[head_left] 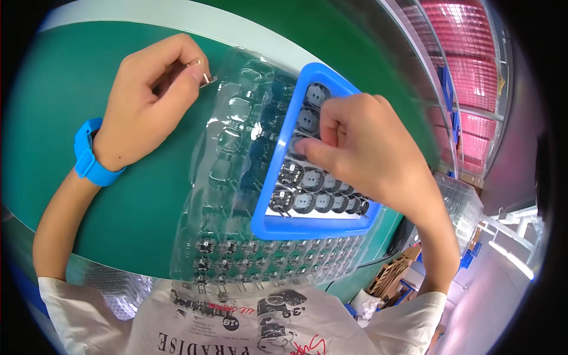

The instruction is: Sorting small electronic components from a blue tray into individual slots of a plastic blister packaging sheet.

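A green-topped desk (47,148) takes up most of what I see, with a clear plastic blister tray (222,168) lying across it in front of the person. Its moulded pockets run up the left side of a blue rectangular tray (313,228), which sits over part of it. The person's right hand (373,142) is over the blue tray, its thumb and index finger close together at a grey round part near the tray's left wall; I cannot tell whether they are clamped on it or only touching. The left hand (148,100) is raised near the blister tray's far left edge, thumb and forefinger closed together, and a blue wristband (92,154) circles that wrist. Inside the blue tray, grey round housings (303,201) stand in rows, dark-rimmed, some of them hidden under the right hand. At the left end of the two nearest rows, black circuit-board parts (282,199) show pale components instead of a plain grey face. Small dark parts (231,247) fill several rows of pockets along the blister tray's near edge. Smallest is a thin metal piece (205,79), pinched in the left fingers, its ends poking out toward the blister tray.
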